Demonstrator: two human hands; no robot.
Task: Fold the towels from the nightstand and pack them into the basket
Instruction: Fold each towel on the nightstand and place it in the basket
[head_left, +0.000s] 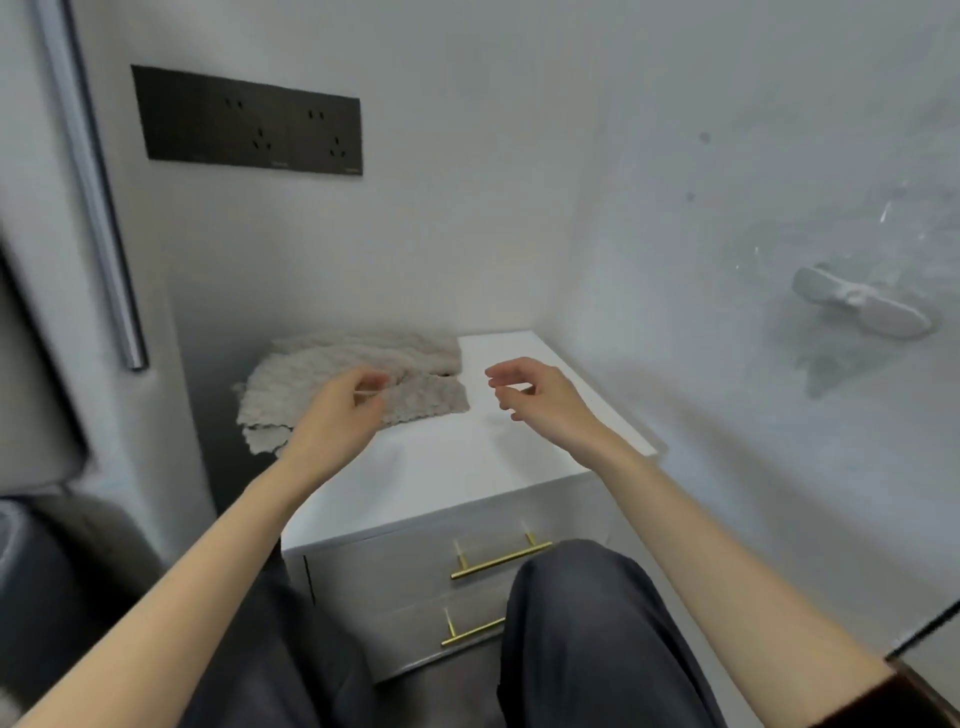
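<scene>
Fingers loosely curled, both hands grip nothing. The left hand (344, 410) is over the towels (415, 353), perhaps brushing them, though it is blurred; the right hand (535, 400) hovers beside them. Both forearms reach forward. The towels lie on the nightstand's (426, 467) far left.

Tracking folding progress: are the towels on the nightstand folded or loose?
Loose: the towels lie rumpled in uneven overlapping layers, one edge overhanging the nightstand at left.

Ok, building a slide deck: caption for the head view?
Left hand over beige towels on the white nightstand; right hand hovers empty beside them.
</scene>
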